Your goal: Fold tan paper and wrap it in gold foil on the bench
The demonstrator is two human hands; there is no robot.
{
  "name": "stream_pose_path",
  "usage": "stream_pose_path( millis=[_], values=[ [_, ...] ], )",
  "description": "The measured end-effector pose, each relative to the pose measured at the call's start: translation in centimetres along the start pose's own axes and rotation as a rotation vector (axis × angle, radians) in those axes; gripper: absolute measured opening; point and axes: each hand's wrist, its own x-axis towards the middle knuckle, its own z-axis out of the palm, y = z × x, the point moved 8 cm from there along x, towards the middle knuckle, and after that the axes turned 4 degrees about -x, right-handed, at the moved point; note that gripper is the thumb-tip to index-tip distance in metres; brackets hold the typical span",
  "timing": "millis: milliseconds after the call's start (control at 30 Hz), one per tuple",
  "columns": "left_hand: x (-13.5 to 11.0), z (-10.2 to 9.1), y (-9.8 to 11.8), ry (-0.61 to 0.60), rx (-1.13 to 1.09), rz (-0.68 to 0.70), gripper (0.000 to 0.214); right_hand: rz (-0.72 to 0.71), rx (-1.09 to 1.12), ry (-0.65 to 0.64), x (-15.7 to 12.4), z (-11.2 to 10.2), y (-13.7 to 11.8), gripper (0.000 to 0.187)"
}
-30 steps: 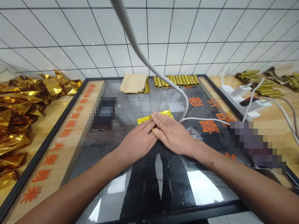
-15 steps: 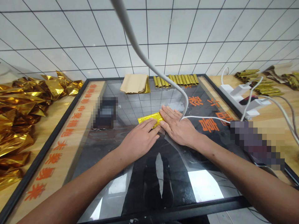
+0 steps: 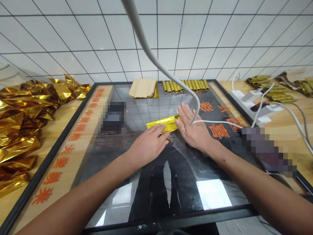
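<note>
A shiny gold foil paper [image 3: 163, 122], narrow and seemingly folded or rolled, lies slightly slanted on the dark glass tabletop [image 3: 105, 169]. My left hand [image 3: 146, 143] rests over its left and near side, fingers extended and pressing down on it. At the paper's right end is my right hand [image 3: 194, 130], tilted on its edge with straight fingers and the thumb touching the foil. Neither hand is wrapped around the paper. Behind them, a row of gold paper rolls [image 3: 197, 85] lies beside a brown-backed paper stack [image 3: 143, 88] at the far edge.
Crumpled gold foil [image 3: 22, 124] is heaped on the left. A thick white cable [image 3: 158, 63] hangs in front of my right hand. On the right are a power strip [image 3: 246, 104], a pixelated device [image 3: 266, 150] and more gold rolls [image 3: 278, 94]. A blurred phone-like object [image 3: 113, 117] lies left of centre.
My right hand has slid right and turned more onto its edge, uncovering more of the gold paper. My left hand stays in about the same place on it.
</note>
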Motion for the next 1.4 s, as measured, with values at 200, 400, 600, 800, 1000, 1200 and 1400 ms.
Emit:
stream_pose_path(
  millis=[200, 400, 600, 800, 1000, 1200, 1400],
  values=[
    [0.1, 0.0, -0.6, 0.03, -0.186, -0.053, 0.039, -0.22, 0.191, -0.155, -1.1, -0.4, -5.5, 0.076],
    [0.1, 0.1, -0.4, 0.002, -0.133, -0.031, 0.037, -0.18, 0.134, -0.228, -1.1, 1.1, -5.1, 0.077],
    [0.2, 0.0, -0.3, -0.004, -0.132, -0.044, 0.03, -0.124, 0.059, -0.22, -0.4, 1.4, -4.2, 0.081],
    [0.3, 0.1, -0.4, 0.003, -0.141, -0.03, 0.028, -0.126, 0.057, -0.239, -0.3, 1.6, -4.2, 0.078],
    [0.3, 0.3, -0.8, 0.018, -0.168, -0.05, 0.034, -0.089, 0.087, -0.262, -0.1, 2.3, -3.7, 0.079],
    [0.4, 0.8, -1.2, 0.024, -0.195, -0.065, 0.032, -0.104, 0.075, -0.254, -0.1, 2.6, -3.6, 0.079],
    [0.5, 0.8, -1.3, 0.025, -0.187, -0.086, 0.035, -0.103, 0.048, -0.226, -0.1, 2.4, -3.4, 0.078]
  ],
)
